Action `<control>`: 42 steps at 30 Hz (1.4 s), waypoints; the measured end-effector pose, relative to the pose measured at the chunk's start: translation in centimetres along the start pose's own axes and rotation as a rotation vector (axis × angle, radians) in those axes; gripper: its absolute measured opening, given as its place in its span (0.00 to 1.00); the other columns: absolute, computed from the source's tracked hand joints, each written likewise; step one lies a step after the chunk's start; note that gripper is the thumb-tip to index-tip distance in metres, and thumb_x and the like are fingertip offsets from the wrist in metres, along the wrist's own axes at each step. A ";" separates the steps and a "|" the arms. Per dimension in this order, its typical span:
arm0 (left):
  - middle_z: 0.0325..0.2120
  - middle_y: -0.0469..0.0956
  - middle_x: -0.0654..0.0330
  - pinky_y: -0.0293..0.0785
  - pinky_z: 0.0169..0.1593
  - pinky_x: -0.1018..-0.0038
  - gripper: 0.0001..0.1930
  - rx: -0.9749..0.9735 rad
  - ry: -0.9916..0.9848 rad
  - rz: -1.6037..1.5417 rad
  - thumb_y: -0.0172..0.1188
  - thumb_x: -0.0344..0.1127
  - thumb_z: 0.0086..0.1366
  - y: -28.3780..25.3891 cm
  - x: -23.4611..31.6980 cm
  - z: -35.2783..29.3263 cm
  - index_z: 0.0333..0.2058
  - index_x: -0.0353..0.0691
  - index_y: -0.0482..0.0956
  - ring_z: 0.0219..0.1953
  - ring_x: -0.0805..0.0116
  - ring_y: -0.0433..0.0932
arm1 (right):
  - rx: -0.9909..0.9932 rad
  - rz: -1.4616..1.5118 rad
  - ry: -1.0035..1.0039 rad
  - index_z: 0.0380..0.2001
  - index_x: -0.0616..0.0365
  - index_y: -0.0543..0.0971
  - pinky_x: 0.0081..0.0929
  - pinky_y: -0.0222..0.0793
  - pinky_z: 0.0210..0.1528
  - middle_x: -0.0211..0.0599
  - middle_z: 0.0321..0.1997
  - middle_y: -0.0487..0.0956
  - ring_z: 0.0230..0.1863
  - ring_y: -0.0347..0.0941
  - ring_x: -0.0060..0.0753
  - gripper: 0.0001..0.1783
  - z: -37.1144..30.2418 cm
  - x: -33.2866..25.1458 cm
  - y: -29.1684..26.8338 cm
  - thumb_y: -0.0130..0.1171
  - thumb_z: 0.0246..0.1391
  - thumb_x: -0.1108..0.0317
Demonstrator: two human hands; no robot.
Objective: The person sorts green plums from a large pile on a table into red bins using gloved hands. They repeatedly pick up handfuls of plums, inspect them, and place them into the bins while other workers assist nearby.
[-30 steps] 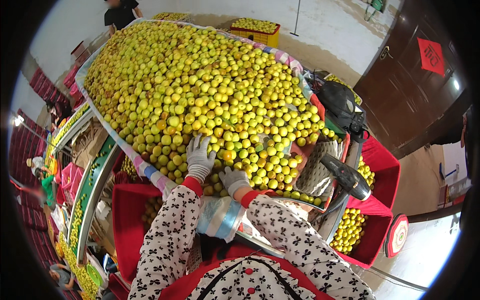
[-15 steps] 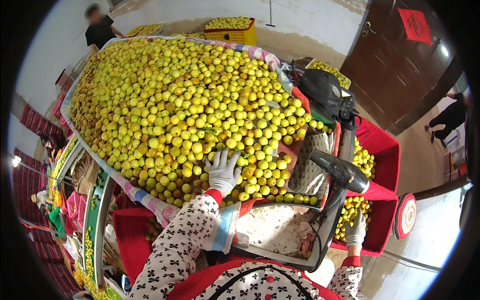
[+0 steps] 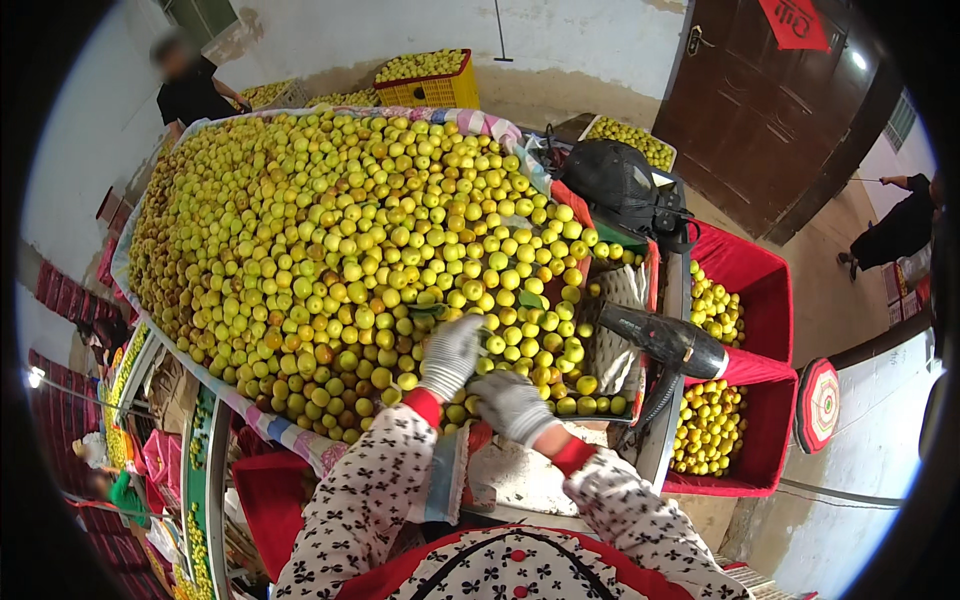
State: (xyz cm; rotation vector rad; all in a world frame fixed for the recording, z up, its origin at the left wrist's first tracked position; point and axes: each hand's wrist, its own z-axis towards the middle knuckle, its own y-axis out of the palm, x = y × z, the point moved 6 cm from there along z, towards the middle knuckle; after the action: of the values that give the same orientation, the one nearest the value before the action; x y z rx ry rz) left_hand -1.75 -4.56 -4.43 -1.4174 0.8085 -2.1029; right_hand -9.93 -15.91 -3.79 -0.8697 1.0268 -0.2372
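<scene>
A broad heap of small round yellow-green fruits [image 3: 330, 230], which look like jujubes, covers the cloth-lined table in front of me. Both my hands wear grey-and-white striped gloves. My left hand [image 3: 450, 358] is at the near side of the heap, its fingers drawn together and bent to the right among the fruits; whatever they hold is hidden. Just right of it, my right hand [image 3: 515, 408] reaches over the heap's near edge. Its fingers point left and down, smeared by motion and partly out of sight.
A black hair dryer [image 3: 665, 340] lies at the table's right side, near a dark cap [image 3: 610, 180]. Red-lined bins [image 3: 768, 440] with fruits stand to the right. A yellow crate [image 3: 462, 90] of fruits is at the back. One person [image 3: 195, 95] stands far left, another [image 3: 895, 230] far right.
My right hand has come left from the red bin to the heap's near edge, beside my left hand. My left hand's spread fingers have drawn together. The view has shifted slightly.
</scene>
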 end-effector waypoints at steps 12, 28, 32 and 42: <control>0.64 0.62 0.62 0.42 0.65 0.36 0.29 -0.145 -0.143 0.801 0.54 0.52 0.63 -1.2 -6.7 1.0 0.62 0.55 0.65 0.68 0.58 0.52 | -0.447 -0.555 0.130 0.60 0.33 0.71 0.66 0.37 0.68 0.20 0.65 0.65 0.70 0.52 0.42 0.33 -0.5 8.6 0.4 0.50 0.54 0.35; 0.51 0.73 0.58 0.65 0.58 0.56 0.11 -0.028 -0.008 0.395 0.60 0.43 0.57 -0.2 -4.2 -0.7 0.39 0.50 0.80 0.53 0.51 0.70 | -0.203 -0.448 0.213 0.48 0.46 0.78 0.40 0.71 0.50 0.36 0.51 0.73 0.50 0.71 0.48 0.19 3.5 9.4 2.5 0.54 0.50 0.68; 0.53 0.74 0.54 0.61 0.62 0.56 0.18 -0.170 0.063 0.210 0.56 0.47 0.62 2.3 -2.4 3.7 0.47 0.46 0.77 0.57 0.46 0.68 | 0.079 -0.196 0.239 0.43 0.52 0.77 0.43 0.70 0.51 0.42 0.48 0.74 0.48 0.70 0.53 0.17 1.5 8.4 -0.8 0.58 0.47 0.70; 0.66 0.57 0.56 0.50 0.65 0.41 0.33 -0.157 -0.168 0.753 0.52 0.54 0.62 0.6 -10.5 22.9 0.64 0.53 0.60 0.68 0.51 0.54 | 0.211 -0.171 0.268 0.44 0.48 0.79 0.45 0.72 0.47 0.38 0.45 0.75 0.45 0.73 0.51 0.15 -3.4 7.5 -1.3 0.59 0.50 0.66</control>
State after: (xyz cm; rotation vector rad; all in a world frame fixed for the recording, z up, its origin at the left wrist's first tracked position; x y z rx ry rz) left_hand 23.44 -2.71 -5.09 -1.0967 1.2200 -1.3547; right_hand -8.54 -22.69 -8.51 -0.7459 1.1516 -0.6096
